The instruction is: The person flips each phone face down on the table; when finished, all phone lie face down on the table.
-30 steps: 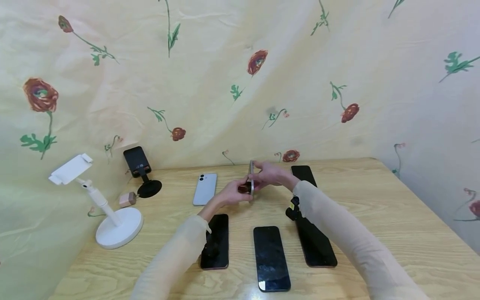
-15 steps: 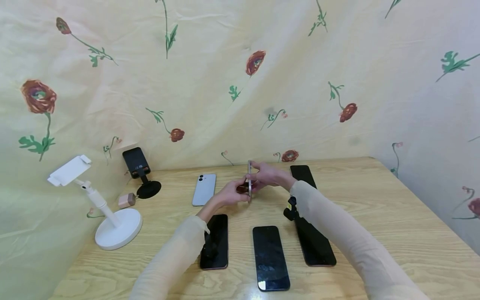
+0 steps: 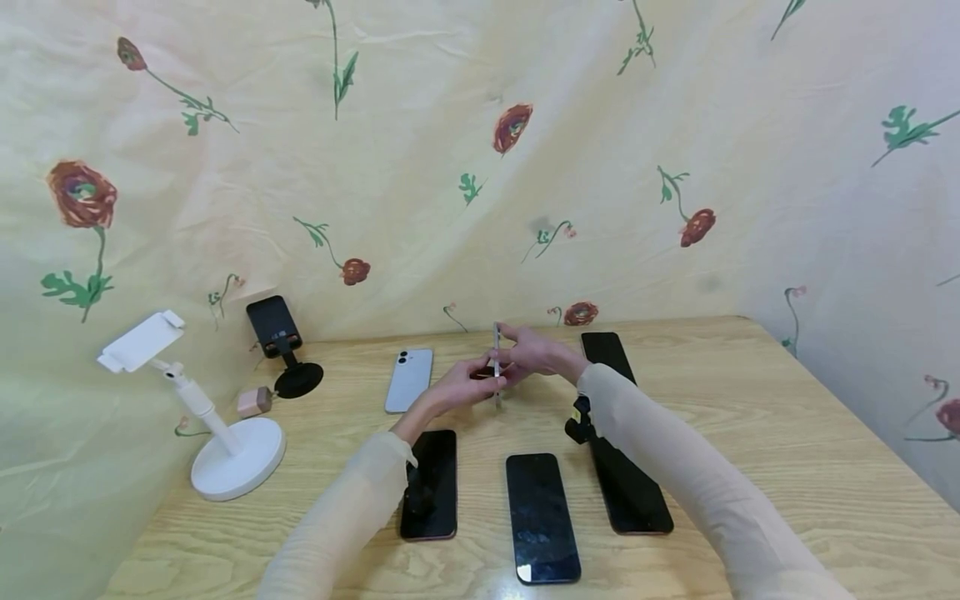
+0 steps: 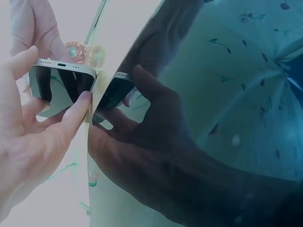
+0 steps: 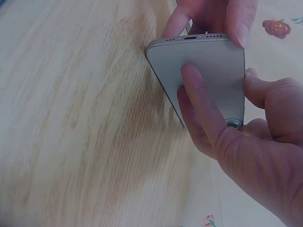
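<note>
Both hands, left hand and right hand, pinch the slim silver-backed smartphone on edge above the light wooden worktop, probably to turn and inspect it.

Backdrop: a pale yellow cloth hangs behind and to both sides of the desk, printed with red flowers on green stems; it is creased and slopes down to meet the desk's far edge.
Right side: the cloth turns paler, almost lilac, where it runs along the desk's right edge.
Desk: a light wooden top with clear grain, taking up the lower part of the head view; the right wrist view shows the same grain close up.
Light: soft and even, with a bright glare spot near the front edge of the desk.
</note>
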`<state>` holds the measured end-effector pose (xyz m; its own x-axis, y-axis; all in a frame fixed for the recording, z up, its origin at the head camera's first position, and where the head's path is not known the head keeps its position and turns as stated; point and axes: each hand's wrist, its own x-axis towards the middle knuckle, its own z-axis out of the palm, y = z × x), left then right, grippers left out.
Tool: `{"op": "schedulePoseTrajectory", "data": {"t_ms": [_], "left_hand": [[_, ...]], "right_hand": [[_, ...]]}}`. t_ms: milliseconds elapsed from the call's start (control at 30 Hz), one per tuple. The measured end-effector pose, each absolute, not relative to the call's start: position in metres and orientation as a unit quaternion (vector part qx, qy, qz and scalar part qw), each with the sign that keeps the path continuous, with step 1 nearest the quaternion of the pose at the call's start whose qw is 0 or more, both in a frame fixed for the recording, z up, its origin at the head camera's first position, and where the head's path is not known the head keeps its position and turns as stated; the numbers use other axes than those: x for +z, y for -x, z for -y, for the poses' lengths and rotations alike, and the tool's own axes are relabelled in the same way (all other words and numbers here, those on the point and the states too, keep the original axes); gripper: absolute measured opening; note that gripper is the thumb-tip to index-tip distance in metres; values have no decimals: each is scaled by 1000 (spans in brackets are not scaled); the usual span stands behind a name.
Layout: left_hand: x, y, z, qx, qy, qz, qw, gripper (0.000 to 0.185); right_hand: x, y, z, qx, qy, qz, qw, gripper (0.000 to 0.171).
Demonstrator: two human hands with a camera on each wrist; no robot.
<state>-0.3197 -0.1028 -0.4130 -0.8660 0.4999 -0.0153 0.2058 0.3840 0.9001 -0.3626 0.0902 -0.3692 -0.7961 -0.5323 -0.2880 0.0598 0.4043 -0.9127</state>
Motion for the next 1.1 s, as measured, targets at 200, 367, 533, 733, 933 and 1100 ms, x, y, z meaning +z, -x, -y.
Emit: {"op": "schedulePoseTrajectory", "data": {"t_ms": [200,367,533,733,933,1100], "left_hand": [[-412,318,101,521,-211,-815,142,72],[-413,319,102,545,-216,-796,148,74],[-414,319,103,569,-206,-779,165,75],[-414,318,105,587,-187,-769,173,75],[-413,317,107,599,-180,-759,181,76],[-412,317,108,607,-180,-750,190,77]], "right_hand": [[-371,362,-90,-522,156,-791,278,76],[-372,363,-89,-519,159,-794,274,75],[-373,362,-89,-527,164,-788,274,75],[-374,360,-87,-529,169,-784,276,73],[-376,360,-85,-526,158,-788,277,74],[-376,359,-89,-525,182,-781,286,77]]}}
